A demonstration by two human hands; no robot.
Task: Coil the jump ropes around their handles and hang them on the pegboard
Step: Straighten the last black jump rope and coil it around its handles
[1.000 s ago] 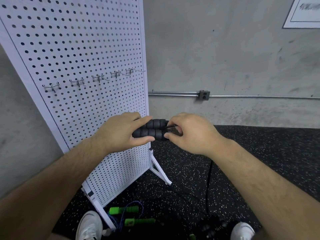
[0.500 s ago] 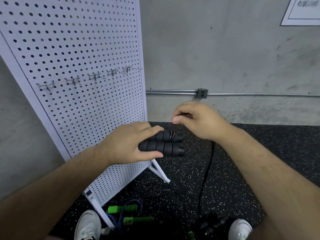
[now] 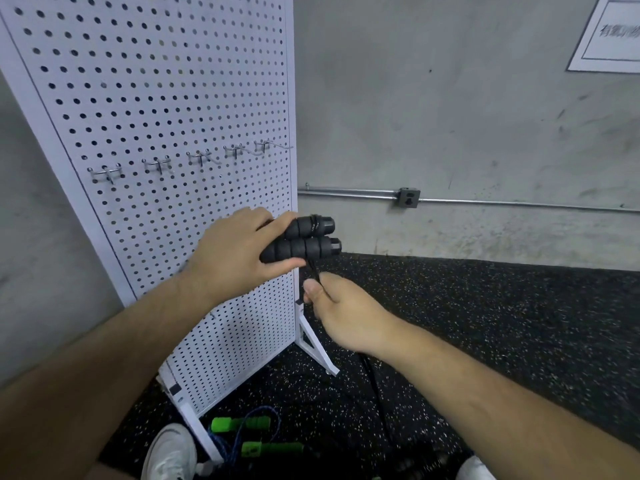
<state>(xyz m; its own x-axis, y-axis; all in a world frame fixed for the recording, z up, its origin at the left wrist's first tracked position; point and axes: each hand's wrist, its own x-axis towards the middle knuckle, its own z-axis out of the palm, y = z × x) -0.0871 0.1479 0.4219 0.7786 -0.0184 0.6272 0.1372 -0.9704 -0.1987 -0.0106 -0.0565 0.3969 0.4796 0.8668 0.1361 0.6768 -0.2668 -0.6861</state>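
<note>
My left hand [image 3: 239, 251] grips two black foam jump-rope handles [image 3: 304, 239] held side by side, pointing right, in front of the white pegboard [image 3: 166, 98]. A few turns of thin black rope wrap the handles near their right ends. Just below them my right hand [image 3: 341, 308] pinches the black rope [image 3: 311, 273], which runs taut up to the handles. The rest of the rope [image 3: 372, 379] hangs from under my right wrist down to the floor. A row of metal hooks [image 3: 157, 164] juts from the pegboard, all bare.
A jump rope with green handles [image 3: 256, 436] and blue cord lies on the speckled black floor by the pegboard's foot [image 3: 318, 351]. My white shoes [image 3: 169, 455] stand at the bottom edge. A grey concrete wall with a conduit and outlet box [image 3: 408, 198] stands behind.
My right hand went from beside the handle ends, up over them, then down below them, carrying the rope around. The left hand kept its hold on the handles.
</note>
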